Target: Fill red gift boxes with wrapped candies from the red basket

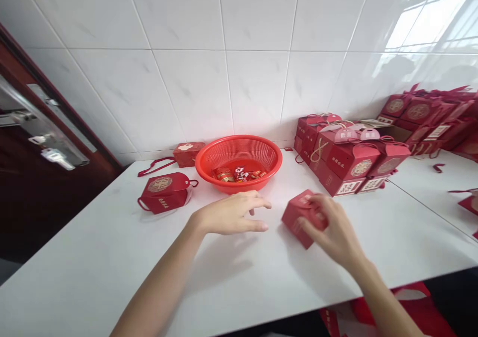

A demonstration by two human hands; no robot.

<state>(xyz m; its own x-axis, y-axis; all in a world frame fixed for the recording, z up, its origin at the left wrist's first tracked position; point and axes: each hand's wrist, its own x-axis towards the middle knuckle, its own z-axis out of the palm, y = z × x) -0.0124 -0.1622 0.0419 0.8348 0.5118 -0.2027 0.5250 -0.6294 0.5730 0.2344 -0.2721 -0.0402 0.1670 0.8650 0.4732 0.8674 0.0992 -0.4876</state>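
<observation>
A small red box (298,217) stands tilted toward the viewer on the white table, right of the middle. My right hand (330,227) grips it from the right, thumb in front and fingers over its top; the fingers are slightly blurred. To the left of that box my left hand (233,213) hovers above the table with its fingers apart and nothing in them. Behind my left hand sits a red plastic basket (239,142) with several red and gold wrapped packets (241,174) at its bottom.
Left of the basket lie a red box with loop handles (164,192), another red box (187,154) and a ribbon (157,166). Stacked red boxes (347,160) stand at the right, more (421,113) farther right. A tiled wall (186,93) backs the table (112,272).
</observation>
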